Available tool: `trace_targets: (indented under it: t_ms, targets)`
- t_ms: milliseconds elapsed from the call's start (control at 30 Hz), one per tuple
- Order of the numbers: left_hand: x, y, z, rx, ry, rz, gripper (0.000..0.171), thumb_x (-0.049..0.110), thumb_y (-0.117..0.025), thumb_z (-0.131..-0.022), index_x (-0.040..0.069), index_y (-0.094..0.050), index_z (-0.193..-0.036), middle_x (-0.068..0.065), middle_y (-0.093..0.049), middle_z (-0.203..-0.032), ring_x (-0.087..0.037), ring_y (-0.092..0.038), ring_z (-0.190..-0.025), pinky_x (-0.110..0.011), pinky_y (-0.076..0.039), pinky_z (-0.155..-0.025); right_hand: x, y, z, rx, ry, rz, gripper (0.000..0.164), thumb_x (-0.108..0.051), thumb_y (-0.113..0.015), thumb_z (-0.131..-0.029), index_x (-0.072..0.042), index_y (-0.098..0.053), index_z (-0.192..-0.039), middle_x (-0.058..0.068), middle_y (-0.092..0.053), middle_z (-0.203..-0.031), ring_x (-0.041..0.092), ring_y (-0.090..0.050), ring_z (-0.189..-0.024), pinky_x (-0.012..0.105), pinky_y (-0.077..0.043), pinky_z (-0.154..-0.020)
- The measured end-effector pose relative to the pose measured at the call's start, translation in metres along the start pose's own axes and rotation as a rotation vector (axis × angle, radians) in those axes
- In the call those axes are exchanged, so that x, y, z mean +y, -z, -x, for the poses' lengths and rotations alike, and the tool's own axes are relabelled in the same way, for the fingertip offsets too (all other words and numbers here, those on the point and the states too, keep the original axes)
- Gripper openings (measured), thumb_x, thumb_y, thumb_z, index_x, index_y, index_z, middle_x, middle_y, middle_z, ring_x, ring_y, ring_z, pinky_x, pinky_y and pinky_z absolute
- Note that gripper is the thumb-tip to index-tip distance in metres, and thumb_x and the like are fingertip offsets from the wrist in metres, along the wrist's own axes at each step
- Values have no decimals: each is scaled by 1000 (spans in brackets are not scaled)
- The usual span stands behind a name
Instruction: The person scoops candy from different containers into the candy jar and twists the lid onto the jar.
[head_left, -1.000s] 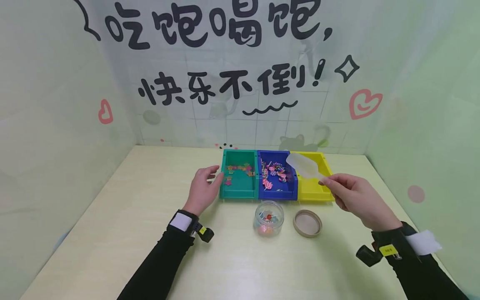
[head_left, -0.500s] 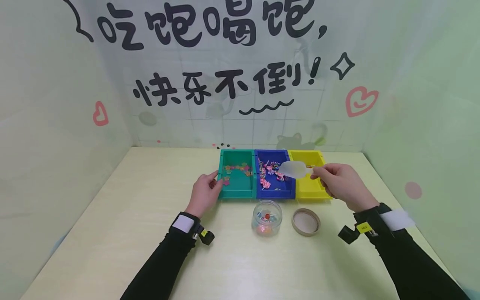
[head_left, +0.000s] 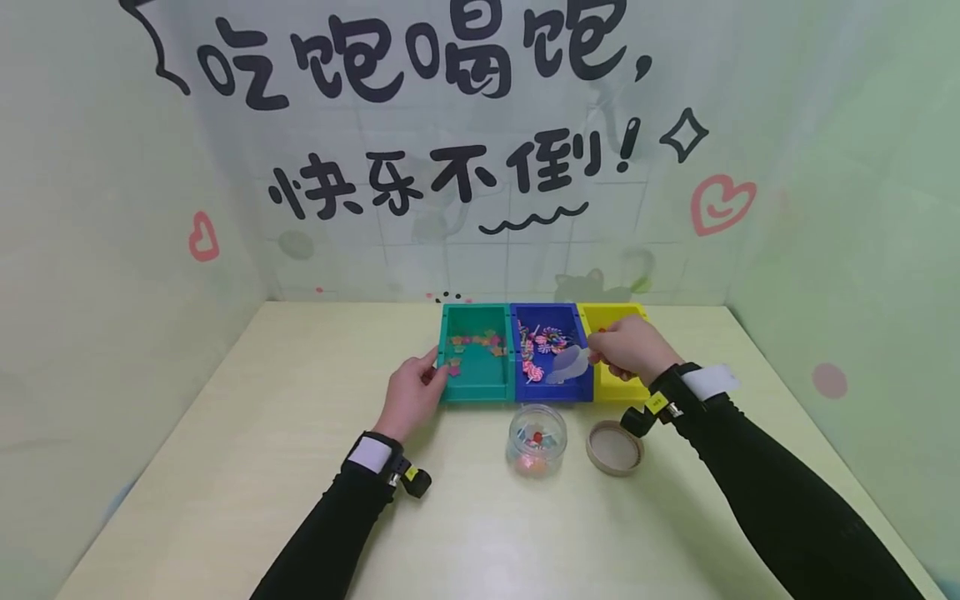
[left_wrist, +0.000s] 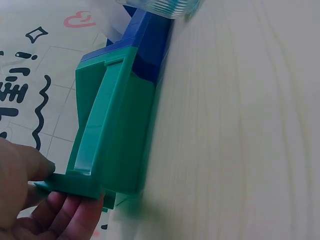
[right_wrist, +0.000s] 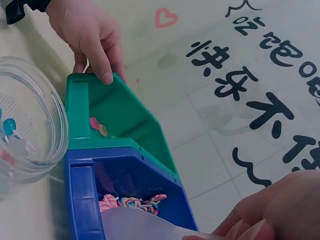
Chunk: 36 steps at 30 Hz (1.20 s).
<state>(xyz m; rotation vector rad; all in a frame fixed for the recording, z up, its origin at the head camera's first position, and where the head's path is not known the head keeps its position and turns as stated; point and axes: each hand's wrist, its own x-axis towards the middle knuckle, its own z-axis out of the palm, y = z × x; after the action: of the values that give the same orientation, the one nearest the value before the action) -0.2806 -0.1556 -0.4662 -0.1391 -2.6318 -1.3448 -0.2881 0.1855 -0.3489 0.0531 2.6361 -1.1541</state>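
Observation:
My left hand (head_left: 408, 396) grips the left wall of a green bin (left_wrist: 120, 115), thumb on the rim and fingers underneath. My right hand (head_left: 636, 348) holds a translucent scoop (head_left: 570, 364) by its handle. The scoop's bowl is tilted down inside the blue bin (right_wrist: 86, 200), close to small striped lollipop-shaped pieces (head_left: 551, 340). A few colourful star-like pieces (head_left: 491, 340) lie in the green bin. Joined on the right is a yellow bin (head_left: 613, 392), partly covered by my right hand.
In front of the bins stands an uncapped clear jar (head_left: 537, 442) with small colourful pieces inside. A round lid (head_left: 615, 448) lies right of it on the pale wooden table (head_left: 247, 467). A printed fabric backdrop (head_left: 465, 258) rises behind the bins.
My right hand has moved left and lowered the scoop from above the yellow bin into the blue one. My left hand has closed on the green bin's side.

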Motion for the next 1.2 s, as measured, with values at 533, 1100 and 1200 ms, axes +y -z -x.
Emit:
trace_targets:
  t_ms: [533, 1100, 1200]
  targets:
    - [3, 2, -2, -35, 26, 14, 53, 19, -64, -111, 5, -52, -161, -14, -62, -101, -23, -56, -91, -26, -44, -72, 15, -54, -3, 3, -88, -348, 36, -18, -55, -113, 12, -74, -105, 2, -69, -71, 9, -68, -57, 21, -60, -58]
    - [1, 4, -1, -47, 42, 40, 54, 19, -64, -111, 3, -50, -160, -15, -61, -98, -23, -54, -88, -24, -41, -66, 11, -63, -19, 44, -95, -233, 39, -26, -55, -115, 4, -77, -105, 3, -75, -74, 11, -71, -60, 22, -50, -55]
    - [3, 4, 0, -54, 47, 41, 53, 19, -64, -111, 5, -51, -161, -14, -61, -99, -23, -54, -89, -24, -41, -67, 9, -58, -18, -3, -141, -321, 39, -28, -56, -114, 5, -76, -111, 1, -72, -74, 11, -64, -61, 23, -42, -55]
